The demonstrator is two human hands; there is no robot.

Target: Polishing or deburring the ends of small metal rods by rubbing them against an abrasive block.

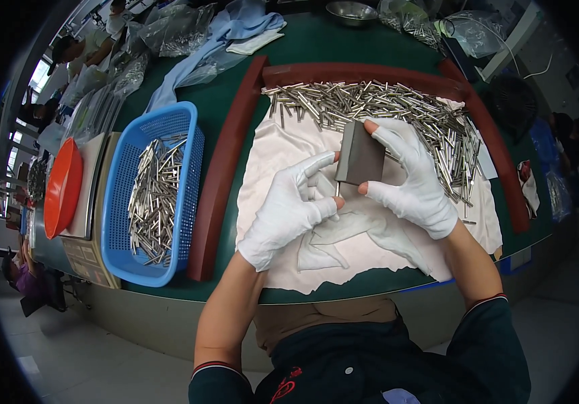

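My right hand (410, 178), in a white glove with bare fingertips, grips a dark grey rectangular block (365, 155) by its top and bottom edges. A thin metal pin (338, 190) is pinched in the fingertips of my left hand (289, 205), gloved the same way. The pin stands upright beside the block's left edge; whether they touch I cannot tell. Behind both hands a large heap of shiny metal pins (370, 101) spreads over a pale pink cloth (272, 161). A crumpled white cloth (370, 232) lies below my hands.
A dark red raised border (225, 182) frames the cloth on the green table (309, 50). To the left stand a blue basket (188, 168) of pins, a scale (91, 256) and an orange-red tray (64, 188). A metal bowl (351, 12) and plastic bags (178, 30) are farther back. Other people sit at left.
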